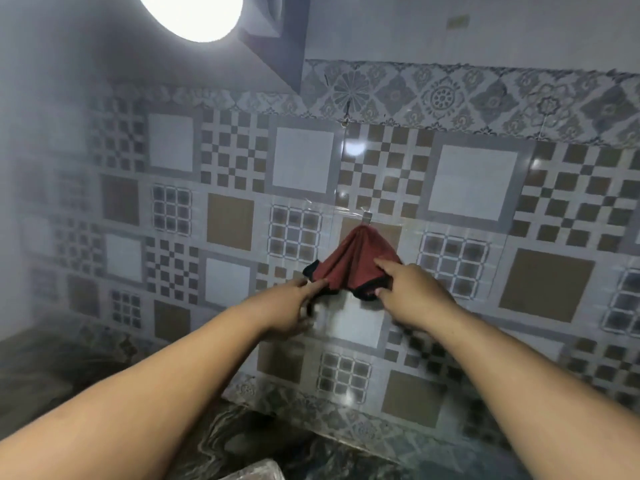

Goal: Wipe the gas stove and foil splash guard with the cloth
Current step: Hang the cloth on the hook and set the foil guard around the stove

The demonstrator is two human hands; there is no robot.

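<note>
A dark red cloth [353, 258] with a black edge hangs from a small hook [367, 216] on the patterned tile wall. My left hand [294, 306] pinches the cloth's lower left edge. My right hand [412, 289] grips its lower right corner, thumb under the black hem. Both arms reach forward and up from the bottom of the view. No gas stove is in view. A crinkled silvery corner [256, 471], possibly foil, shows at the bottom edge.
The tiled wall [467, 188] carries a glossy clear film. A dark marbled counter [277, 441] runs below it. A bright round lamp [194, 12] glares at the top left, beside a dark vent box [273, 39].
</note>
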